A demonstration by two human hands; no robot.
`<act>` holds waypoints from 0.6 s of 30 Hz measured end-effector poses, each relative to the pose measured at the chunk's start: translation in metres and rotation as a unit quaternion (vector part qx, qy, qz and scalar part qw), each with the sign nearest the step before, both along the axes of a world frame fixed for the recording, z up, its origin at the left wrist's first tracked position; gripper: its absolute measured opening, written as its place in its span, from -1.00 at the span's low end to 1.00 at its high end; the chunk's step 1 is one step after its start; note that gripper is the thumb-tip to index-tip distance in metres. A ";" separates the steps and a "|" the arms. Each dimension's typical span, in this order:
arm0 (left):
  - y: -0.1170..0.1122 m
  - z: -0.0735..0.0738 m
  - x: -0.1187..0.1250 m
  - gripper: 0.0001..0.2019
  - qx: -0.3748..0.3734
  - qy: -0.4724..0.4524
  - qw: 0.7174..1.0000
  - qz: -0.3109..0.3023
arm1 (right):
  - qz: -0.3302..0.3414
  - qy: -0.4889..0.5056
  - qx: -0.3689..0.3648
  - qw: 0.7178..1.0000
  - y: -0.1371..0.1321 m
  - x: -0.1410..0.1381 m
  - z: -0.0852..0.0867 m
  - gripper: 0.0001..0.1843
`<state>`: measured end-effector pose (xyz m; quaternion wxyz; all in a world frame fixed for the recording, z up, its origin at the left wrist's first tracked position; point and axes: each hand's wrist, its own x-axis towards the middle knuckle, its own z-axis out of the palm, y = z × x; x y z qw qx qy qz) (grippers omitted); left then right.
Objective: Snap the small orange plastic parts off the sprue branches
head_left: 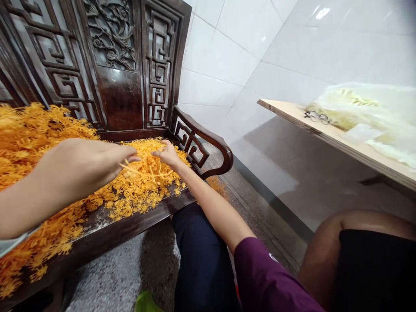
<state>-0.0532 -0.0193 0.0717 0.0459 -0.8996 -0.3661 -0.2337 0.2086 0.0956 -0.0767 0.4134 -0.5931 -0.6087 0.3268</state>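
Note:
My left hand [84, 167] reaches in from the left over a dark carved wooden bench [139, 216]. Its fingers are closed on an orange plastic flower sprig [143, 171], which hangs just above a big heap of the same orange sprigs [29, 138] spread along the seat. A thinner arm in a purple sleeve [269, 281] comes up from the bottom. It appears to belong to another person, and its hand [167, 154] touches the heap near the bench's armrest [208, 149]. My right hand is not visible.
A leg in dark blue trousers [201, 260] and a green shoe [146, 303] lie below the bench. A bare knee with black shorts [328, 251] fills the lower right. A wooden tabletop [351, 147] at the right holds pale yellow bagged material [364, 108] and spectacles [316, 116].

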 end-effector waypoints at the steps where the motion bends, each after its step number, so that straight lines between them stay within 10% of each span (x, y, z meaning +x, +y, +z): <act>1: 0.002 0.001 0.004 -0.63 -0.027 -0.044 0.999 0.003 | -0.003 0.001 -0.004 1.000 -0.002 -0.001 0.001 -0.32; 8: 0.001 0.012 0.033 -0.80 -0.285 -0.384 0.873 0.098 | 0.059 -0.012 0.026 0.998 -0.013 -0.005 0.024 -0.60; 18: 0.004 0.004 0.042 -0.81 -0.413 -0.469 0.778 0.070 | 0.202 0.192 -0.018 0.960 -0.052 -0.011 0.068 -0.19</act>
